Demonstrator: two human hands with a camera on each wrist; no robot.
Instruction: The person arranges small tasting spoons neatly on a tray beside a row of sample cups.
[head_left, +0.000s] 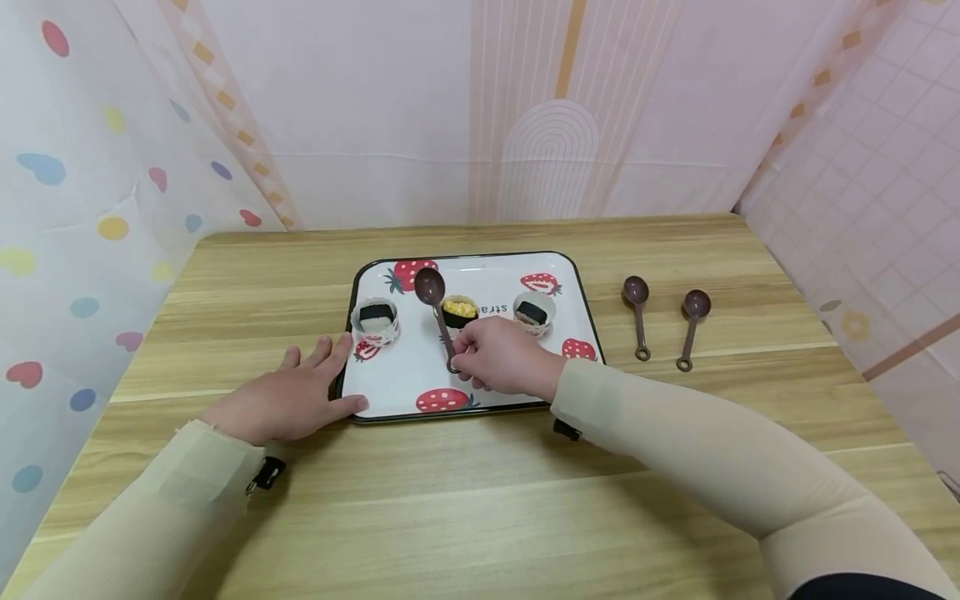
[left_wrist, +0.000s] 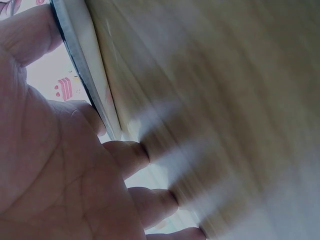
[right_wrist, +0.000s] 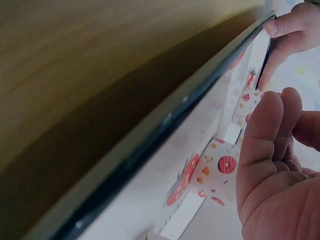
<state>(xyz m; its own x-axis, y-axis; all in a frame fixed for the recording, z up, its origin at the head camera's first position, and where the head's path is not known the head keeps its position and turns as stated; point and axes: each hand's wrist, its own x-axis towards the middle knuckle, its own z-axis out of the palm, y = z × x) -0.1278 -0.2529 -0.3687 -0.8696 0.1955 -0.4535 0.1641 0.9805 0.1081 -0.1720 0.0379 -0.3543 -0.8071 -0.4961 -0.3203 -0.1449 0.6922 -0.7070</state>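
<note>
Over the strawberry-print tray [head_left: 397, 382], the right hand [head_left: 504, 356] pinches a brown measuring spoon [head_left: 431, 288], best kept clear of the yellow-topped sushi [head_left: 460, 310], left hand [head_left: 288, 397] spread at the tray's left edge.

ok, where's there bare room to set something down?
Free: the table in front of the tray, between both sleeves; also right of the two loose spoons. Crowded: mid-tray, where the right hand and held spoon flank the yellow-topped sushi.

Held spoon [head_left: 431, 292] plastic-looking (smooth, glossy); tray [head_left: 401, 375] glossy; tabletop [head_left: 450, 517] wood-grained.
</note>
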